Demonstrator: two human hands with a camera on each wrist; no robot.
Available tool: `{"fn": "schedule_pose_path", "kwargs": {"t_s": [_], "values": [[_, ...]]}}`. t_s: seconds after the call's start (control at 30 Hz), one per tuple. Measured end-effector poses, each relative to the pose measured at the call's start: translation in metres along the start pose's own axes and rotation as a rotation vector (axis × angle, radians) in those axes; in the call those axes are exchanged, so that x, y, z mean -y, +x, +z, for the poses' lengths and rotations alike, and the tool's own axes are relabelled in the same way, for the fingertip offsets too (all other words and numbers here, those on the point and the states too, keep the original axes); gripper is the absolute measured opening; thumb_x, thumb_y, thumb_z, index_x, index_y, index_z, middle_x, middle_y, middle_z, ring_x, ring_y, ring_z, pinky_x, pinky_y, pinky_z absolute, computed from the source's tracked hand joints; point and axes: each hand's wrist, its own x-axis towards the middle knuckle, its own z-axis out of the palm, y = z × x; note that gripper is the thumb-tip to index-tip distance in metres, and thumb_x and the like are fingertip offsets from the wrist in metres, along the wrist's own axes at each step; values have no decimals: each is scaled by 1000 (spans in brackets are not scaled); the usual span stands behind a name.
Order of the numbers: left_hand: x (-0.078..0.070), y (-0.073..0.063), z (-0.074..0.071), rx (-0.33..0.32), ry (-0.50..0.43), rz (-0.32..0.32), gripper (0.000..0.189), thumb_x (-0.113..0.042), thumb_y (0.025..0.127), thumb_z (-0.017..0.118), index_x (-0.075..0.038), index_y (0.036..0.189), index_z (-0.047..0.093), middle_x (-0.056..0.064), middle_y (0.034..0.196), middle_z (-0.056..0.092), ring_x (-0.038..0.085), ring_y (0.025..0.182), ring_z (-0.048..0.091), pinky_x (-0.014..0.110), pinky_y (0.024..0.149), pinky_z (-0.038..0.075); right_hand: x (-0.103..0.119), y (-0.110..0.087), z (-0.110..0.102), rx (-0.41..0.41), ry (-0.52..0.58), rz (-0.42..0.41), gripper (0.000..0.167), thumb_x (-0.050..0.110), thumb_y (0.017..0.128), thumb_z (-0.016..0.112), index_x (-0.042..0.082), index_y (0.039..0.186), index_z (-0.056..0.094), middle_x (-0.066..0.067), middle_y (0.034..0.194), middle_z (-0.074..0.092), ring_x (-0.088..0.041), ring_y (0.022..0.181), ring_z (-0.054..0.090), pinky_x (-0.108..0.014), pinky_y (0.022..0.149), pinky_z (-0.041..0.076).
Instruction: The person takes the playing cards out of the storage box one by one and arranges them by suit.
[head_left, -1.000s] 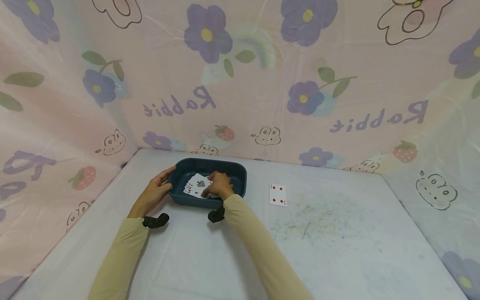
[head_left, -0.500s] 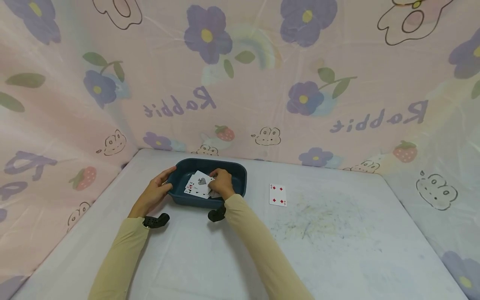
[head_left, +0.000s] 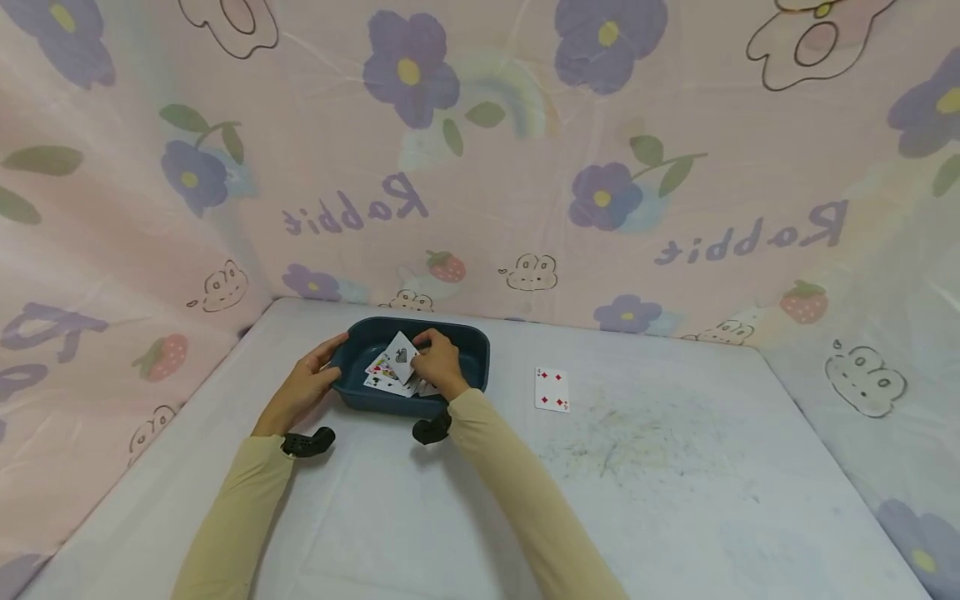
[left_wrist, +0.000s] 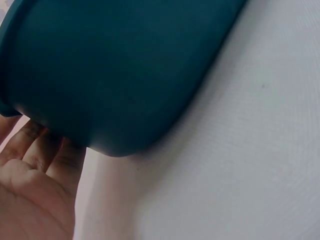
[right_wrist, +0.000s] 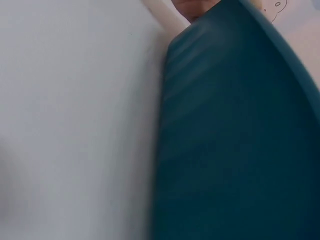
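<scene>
A dark teal plastic basin stands on the table, with several playing cards lying overlapped inside it. My left hand holds the basin's left end, thumb at the rim and fingers along the outer wall; the left wrist view shows those fingers against the teal side. Inside the basin, my right hand pinches an ace of spades, tilted above the other cards. Its fingertips are partly hidden behind the hand. The right wrist view shows mostly the basin's outer wall, not the pinching fingers.
A four of diamonds lies face up on the white table, right of the basin. Dark scuff marks spread over the tabletop beyond it. A patterned cloth wall rises behind and at both sides.
My right hand has gone from reaching over the cards with spread fingers to pinching the ace of spades, now lifted and turned off the pile. The left hand keeps its hold on the basin.
</scene>
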Motion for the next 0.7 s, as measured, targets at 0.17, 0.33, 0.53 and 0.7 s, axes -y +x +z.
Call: {"fn": "schedule_pose_path", "kwargs": {"t_s": [0.17, 0.33, 0.53, 0.7], "values": [[-1, -1, 1, -4, 6, 5, 71, 16, 87, 37, 0, 153, 18, 19, 158, 11, 35, 135, 24, 22, 87, 44, -1, -1, -3, 13, 6, -21, 27, -3, 80, 62, 10, 102, 70, -2, 81, 63, -17, 66, 55, -24, 53, 41], [-1, 0, 0, -2, 22, -4, 71, 15, 88, 37, -1, 154, 18, 18, 159, 10, 34, 134, 25, 22, 86, 44, -2, -3, -7, 23, 35, -43, 24, 0, 82, 65, 11, 102, 72, 1, 78, 57, -12, 60, 45, -23, 50, 36], [-1, 0, 1, 11, 22, -1, 70, 15, 88, 37, 0, 153, 17, 19, 159, 9, 36, 135, 22, 22, 88, 43, 2, -11, -19, 18, 81, -67, 20, 7, 81, 75, 11, 100, 73, 3, 84, 66, -12, 78, 55, -25, 62, 44], [-1, -1, -1, 13, 28, 0, 70, 14, 88, 37, 0, 154, 17, 19, 159, 10, 35, 134, 23, 22, 88, 42, 8, -18, -33, 13, 126, -83, 21, 13, 80, 78, 12, 100, 74, 2, 90, 71, -14, 88, 61, -28, 68, 46]]}}
